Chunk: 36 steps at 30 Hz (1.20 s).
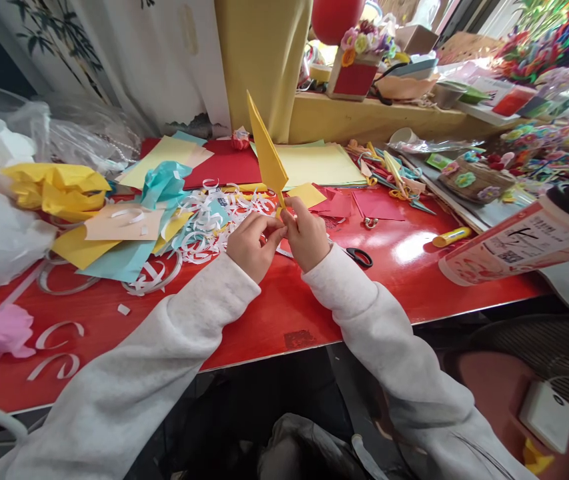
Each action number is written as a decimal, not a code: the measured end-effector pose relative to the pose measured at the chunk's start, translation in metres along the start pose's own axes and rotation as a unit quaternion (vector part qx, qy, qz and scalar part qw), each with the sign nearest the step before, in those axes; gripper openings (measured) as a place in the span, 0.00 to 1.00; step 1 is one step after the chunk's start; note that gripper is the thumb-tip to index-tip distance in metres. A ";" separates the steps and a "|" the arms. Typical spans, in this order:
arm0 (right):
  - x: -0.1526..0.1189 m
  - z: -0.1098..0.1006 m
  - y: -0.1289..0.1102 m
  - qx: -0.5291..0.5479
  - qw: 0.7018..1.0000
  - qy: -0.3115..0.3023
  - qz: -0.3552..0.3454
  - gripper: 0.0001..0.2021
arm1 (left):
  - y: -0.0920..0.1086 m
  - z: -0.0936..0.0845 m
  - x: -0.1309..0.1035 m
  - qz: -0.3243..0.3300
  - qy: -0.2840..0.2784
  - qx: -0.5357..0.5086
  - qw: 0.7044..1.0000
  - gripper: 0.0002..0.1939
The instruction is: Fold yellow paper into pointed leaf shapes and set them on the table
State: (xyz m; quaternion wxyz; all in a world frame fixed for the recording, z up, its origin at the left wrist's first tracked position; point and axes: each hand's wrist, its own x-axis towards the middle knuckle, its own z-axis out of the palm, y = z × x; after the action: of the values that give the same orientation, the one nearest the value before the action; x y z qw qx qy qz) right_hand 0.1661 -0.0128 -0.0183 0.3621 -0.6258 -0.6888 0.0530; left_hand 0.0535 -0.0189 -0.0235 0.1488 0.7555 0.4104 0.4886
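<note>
A piece of folded yellow paper (268, 153) stands tilted above the red table, its long point upward and its narrow lower end between my hands. My right hand (308, 233) is closed around that lower end, thumb against the bent fingers. My left hand (251, 245) is also closed, its thumb and fingers pinched at the base of the paper, touching the right fingertips. The exact grip there is partly hidden. Black-handled scissors (360, 257) lie just right of my right hand, their blades mostly covered by it.
White paper curls (204, 230) and coloured paper sheets (124, 223) lie left of my hands. Yellow sheets (319, 163) are stacked behind. A large cup (519, 240) leans at the right near a yellow tube (451, 237). Plastic bags (1, 233) fill the far left.
</note>
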 end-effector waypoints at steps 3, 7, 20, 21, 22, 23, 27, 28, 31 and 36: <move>0.000 0.000 0.000 0.040 0.999 0.003 -0.015 0.09 | 0.000 0.001 0.001 -0.008 0.001 -0.003 1.000 0.03; 0.001 0.003 0.001 0.147 0.989 0.002 -0.011 0.06 | 0.002 0.005 0.000 0.051 0.033 0.017 0.998 0.04; 0.004 0.000 -0.001 0.431 0.896 -0.074 0.077 0.06 | 0.007 -0.001 0.002 0.173 0.024 -0.014 0.985 0.07; 0.004 0.000 -0.002 0.442 0.889 -0.080 0.082 0.06 | 0.007 -0.001 0.002 0.173 0.022 -0.021 0.984 0.07; 0.004 -0.001 -0.002 0.454 0.883 -0.085 0.086 0.05 | 0.007 -0.002 0.003 0.172 0.019 -0.028 0.985 0.07; 0.004 -0.001 -0.002 0.466 0.875 -0.090 0.090 0.05 | 0.007 -0.002 0.003 0.170 0.017 -0.033 0.985 0.07; 0.003 -0.001 -0.002 0.513 0.844 -0.119 0.102 0.04 | 0.007 -0.003 0.003 0.168 0.008 -0.046 0.985 0.06; 0.003 -0.001 -0.002 0.523 0.836 -0.129 0.103 0.04 | 0.006 -0.002 0.003 0.167 0.005 -0.046 0.985 0.05; 0.002 -0.001 -0.004 0.546 0.818 -0.149 0.105 0.05 | 0.005 -0.001 0.001 0.158 -0.005 -0.049 0.986 0.05; 0.004 -0.001 0.001 0.520 0.826 -0.160 0.147 0.08 | 0.014 -0.009 0.001 0.127 -0.010 -0.084 0.988 0.06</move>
State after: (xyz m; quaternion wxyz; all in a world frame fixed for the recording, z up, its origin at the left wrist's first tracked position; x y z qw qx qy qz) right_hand 0.1679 -0.0092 -0.0163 0.5067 -0.4215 -0.5076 0.5549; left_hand 0.0528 -0.0279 -0.0100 0.1524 0.7909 0.2673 0.5290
